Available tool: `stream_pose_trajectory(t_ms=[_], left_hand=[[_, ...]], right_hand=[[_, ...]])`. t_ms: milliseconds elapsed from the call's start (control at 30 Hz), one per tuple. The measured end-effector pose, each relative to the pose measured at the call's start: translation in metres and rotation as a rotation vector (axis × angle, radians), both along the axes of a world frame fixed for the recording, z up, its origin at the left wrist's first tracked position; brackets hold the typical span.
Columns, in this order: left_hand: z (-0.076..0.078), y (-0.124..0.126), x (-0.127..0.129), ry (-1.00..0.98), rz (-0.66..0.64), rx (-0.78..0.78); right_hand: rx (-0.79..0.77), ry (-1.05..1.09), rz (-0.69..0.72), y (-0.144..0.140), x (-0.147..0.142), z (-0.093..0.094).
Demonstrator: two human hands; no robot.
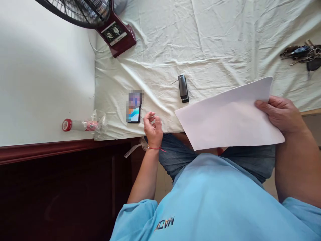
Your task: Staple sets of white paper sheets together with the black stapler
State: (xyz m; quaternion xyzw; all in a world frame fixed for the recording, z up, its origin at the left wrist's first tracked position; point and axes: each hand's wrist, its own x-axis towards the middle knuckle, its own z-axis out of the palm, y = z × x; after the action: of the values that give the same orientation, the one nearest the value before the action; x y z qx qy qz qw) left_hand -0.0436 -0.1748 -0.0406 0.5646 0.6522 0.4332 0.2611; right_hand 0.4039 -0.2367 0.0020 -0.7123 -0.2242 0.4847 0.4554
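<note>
My right hand (283, 113) pinches the right edge of the white paper (228, 115), thumb on top and the other fingers underneath. The paper is tilted over the table's front edge and my lap; whether it is one sheet or several I cannot tell. My left hand (153, 130) is raised at the table's edge, its fingers loosely curled and apart, with nothing visible in it. Just beyond that hand lies a phone (134, 113) with a lit screen, partly blurred out. A black stapler (183, 88) rests on the cloth behind the paper's left corner.
A pale cloth (160, 43) with wrinkles covers the table. A dark red fan (122, 40) stands at the back left. At the left lies a clear bottle-like container (77, 125) with a red cap, beside crumpled plastic. A bunch of keys (302, 53) lies at the far right.
</note>
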Motion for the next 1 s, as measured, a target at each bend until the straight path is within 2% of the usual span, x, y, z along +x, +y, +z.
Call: stream_pose_trajectory(t_ms=[100, 167, 300, 433, 500, 567, 767, 900, 1000], left_hand=[[0.002, -0.01, 0.023, -0.184, -0.195, -0.077], [0.006, -0.005, 0.033, -0.261, -0.3, -0.125], [0.005, 0.014, 0.046, -0.36, -0.407, -0.185], [-0.008, 0.019, 0.052, -0.309, -0.365, -0.226], [-0.011, 0.017, 0.052, -0.315, -0.299, -0.197], [-0.01, 0.015, 0.052, -0.324, -0.261, -0.178], [0.002, 0.012, 0.052, -0.251, -0.271, -0.098], [0.002, 0.009, 0.05, -0.322, -0.342, -0.159], [0.001, 0.009, 0.05, -0.337, -0.341, -0.178]], right_hand=[[0.105, -0.001, -0.042, 0.017, -0.004, 0.002], [0.194, -0.022, -0.066, 0.031, -0.007, 0.002], [0.315, -0.067, -0.018, 0.051, -0.012, -0.008], [0.308, -0.293, 0.158, 0.052, -0.018, -0.027], [0.35, -0.416, 0.139, 0.049, -0.021, -0.035], [0.405, -0.466, 0.06, 0.046, -0.023, -0.039], [0.441, -0.393, -0.018, 0.047, -0.023, -0.042], [0.439, -0.348, -0.071, 0.048, -0.022, -0.041], [0.444, -0.324, -0.093, 0.049, -0.022, -0.04]])
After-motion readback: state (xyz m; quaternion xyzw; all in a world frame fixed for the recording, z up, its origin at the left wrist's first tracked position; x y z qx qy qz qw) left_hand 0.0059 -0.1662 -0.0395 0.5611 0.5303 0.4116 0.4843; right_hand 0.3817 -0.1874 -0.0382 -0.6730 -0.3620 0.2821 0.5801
